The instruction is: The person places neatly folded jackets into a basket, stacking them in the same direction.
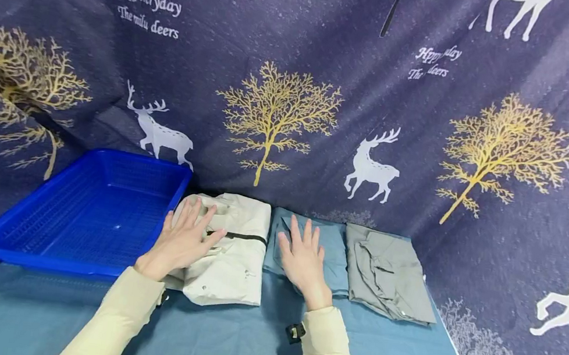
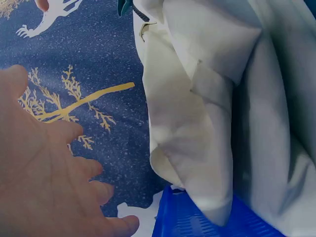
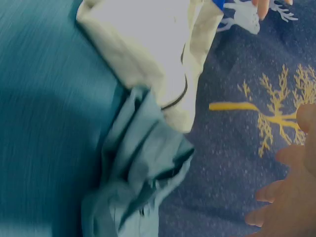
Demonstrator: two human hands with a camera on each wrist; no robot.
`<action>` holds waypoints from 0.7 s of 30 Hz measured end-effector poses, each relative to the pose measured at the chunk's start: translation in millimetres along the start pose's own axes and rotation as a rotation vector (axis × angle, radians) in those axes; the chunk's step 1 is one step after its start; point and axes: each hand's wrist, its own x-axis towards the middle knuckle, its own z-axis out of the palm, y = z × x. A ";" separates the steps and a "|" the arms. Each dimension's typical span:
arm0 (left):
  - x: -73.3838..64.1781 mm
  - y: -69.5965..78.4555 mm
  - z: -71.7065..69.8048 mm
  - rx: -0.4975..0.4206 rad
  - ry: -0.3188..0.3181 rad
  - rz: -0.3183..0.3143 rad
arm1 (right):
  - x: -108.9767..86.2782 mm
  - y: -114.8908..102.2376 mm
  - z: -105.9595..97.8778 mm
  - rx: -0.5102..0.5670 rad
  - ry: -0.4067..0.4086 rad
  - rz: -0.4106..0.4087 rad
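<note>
My left hand (image 1: 178, 247), fingers spread, is over the left part of a folded cream cloth piece (image 1: 242, 269) with a black strip across it. In the left wrist view a gap shows between that hand (image 2: 49, 177) and the cream cloth (image 2: 182, 108). Fingers extended, my right hand (image 1: 305, 262) is above a folded blue cloth piece (image 1: 334, 250). The right wrist view has the hand (image 3: 294, 192) apart from the blue cloth (image 3: 143, 158). Neither hand holds anything. To the right lies a folded grey cloth piece (image 1: 397, 272), loosely creased.
A blue plastic basket (image 1: 69, 266) with perforated walls stands at the left, close beside the cream cloth. Blue cloth covers the table (image 1: 223, 346). Behind it hangs a dark blue curtain (image 1: 310, 40) printed with deer and golden trees.
</note>
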 end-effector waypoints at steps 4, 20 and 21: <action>0.1 0.5 6.5 -0.030 -0.013 0.005 | 3.1 -3.8 13.1 0.039 0.003 0.004; 4.9 -13.9 20.5 -0.148 -0.030 -0.069 | 16.6 -13.0 49.2 0.286 -0.096 -0.065; 5.0 -15.1 21.5 -0.155 -0.033 -0.076 | 17.7 -12.8 52.6 0.292 -0.104 -0.065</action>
